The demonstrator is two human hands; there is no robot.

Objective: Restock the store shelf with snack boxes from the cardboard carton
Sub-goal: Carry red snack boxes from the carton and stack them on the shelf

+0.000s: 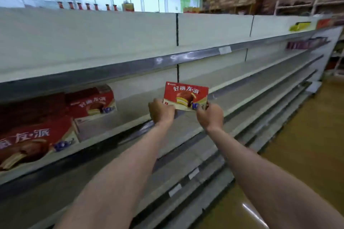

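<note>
A red snack box with a chocolate pie picture stands upright at the front of the second shelf. My left hand grips its lower left corner and my right hand grips its lower right corner. Two more red snack boxes sit on the same shelf to the left, one nearer and larger, one further back. The cardboard carton is not in view.
The long white shelf unit runs away to the right, its top shelf above and lower shelves below. Purple packs and a yellow item sit far right. Red bottles line the top. Brown floor lies to the right.
</note>
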